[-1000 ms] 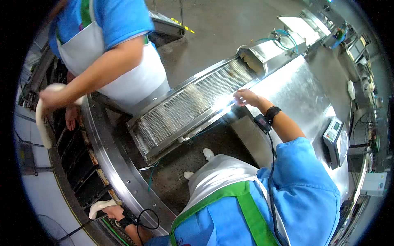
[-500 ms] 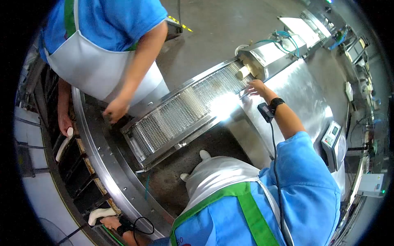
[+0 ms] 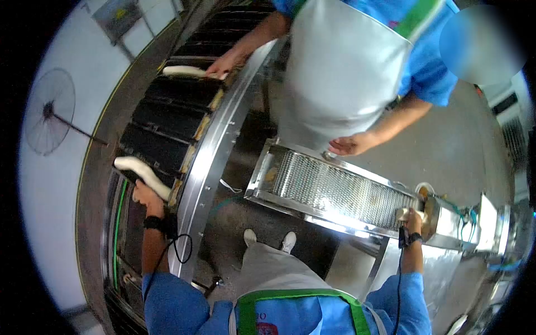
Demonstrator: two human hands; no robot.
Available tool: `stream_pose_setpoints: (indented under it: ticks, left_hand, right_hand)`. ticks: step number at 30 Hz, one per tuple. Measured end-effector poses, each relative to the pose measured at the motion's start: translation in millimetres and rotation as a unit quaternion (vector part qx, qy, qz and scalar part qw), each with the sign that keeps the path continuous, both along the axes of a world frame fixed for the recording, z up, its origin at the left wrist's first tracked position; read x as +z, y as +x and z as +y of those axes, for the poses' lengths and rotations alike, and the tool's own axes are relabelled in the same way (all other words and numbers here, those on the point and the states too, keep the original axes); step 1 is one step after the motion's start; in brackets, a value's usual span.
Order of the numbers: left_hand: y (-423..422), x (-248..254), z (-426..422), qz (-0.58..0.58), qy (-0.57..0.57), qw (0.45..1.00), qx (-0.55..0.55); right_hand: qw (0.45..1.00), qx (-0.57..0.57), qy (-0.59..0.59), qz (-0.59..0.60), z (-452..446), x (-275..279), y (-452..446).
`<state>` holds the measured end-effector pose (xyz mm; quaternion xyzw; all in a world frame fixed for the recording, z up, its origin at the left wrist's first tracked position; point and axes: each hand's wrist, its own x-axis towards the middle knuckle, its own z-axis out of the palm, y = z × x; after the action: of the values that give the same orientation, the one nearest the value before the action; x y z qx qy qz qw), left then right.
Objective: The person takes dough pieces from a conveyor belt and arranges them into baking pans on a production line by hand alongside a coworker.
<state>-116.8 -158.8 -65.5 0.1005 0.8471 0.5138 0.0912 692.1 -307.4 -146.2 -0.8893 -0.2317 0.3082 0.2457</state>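
- Head view: the left hand has half-curled fingers against one long dough strip on the slatted conveyor; its grip I cannot tell.
- The right hand, apart from the short dough piece half a second ago, now meets it on the mesh belt, fingers bent, hold unclear; both hands seem occupied with dough.
- Two co-worker's hands: one touches a second strip, the other hangs loosely open.
- Dough in sight: two strips, one short piece.
- Beyond: one fan.

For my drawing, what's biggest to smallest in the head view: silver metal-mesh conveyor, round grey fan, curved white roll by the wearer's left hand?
1. Silver metal-mesh conveyor
2. Round grey fan
3. Curved white roll
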Motion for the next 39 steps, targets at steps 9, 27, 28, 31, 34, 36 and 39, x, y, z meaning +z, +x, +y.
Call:
stream_pose_setpoints:
  ticks: [9, 27, 28, 31, 34, 36, 39]
  left_hand:
    - [-62.5, -50.0, -1.9, 0.135, -0.136, 0.977, 0.094]
    - [-26.9, -2.7, -27.8, -0.022, -0.087, 0.994, 0.070]
    - [-27.7, -3.2, -28.0, -0.019, -0.088, 0.994, 0.068]
    - [-29.3, -9.3, -24.4, -0.011, -0.107, 0.992, 0.065]
    - [-25.2, -2.1, -24.2, -0.013, -0.109, 0.993, 0.051]
    - [-24.5, -4.8, -21.4, 0.014, -0.094, 0.994, 0.060]
    - [-23.9, -2.9, -19.3, 0.031, -0.087, 0.994, 0.061]
  right_hand:
    - [0.894, 0.369, 0.047, -0.249, -37.0, 52.9, -87.0]
    - [0.824, 0.329, 0.337, 0.316, 70.4, 269.3, -367.3]
    - [0.791, 0.374, 0.342, 0.343, 90.1, 273.5, -397.7]
    - [0.663, 0.527, 0.275, 0.455, 166.3, 277.6, -478.8]
    - [0.563, 0.622, 0.141, 0.526, 239.4, 256.4, -562.4]
    - [0.558, 0.648, 0.059, 0.515, 264.9, 233.4, -624.8]
    - [0.631, 0.678, 0.051, 0.373, 288.3, 163.9, -678.7]
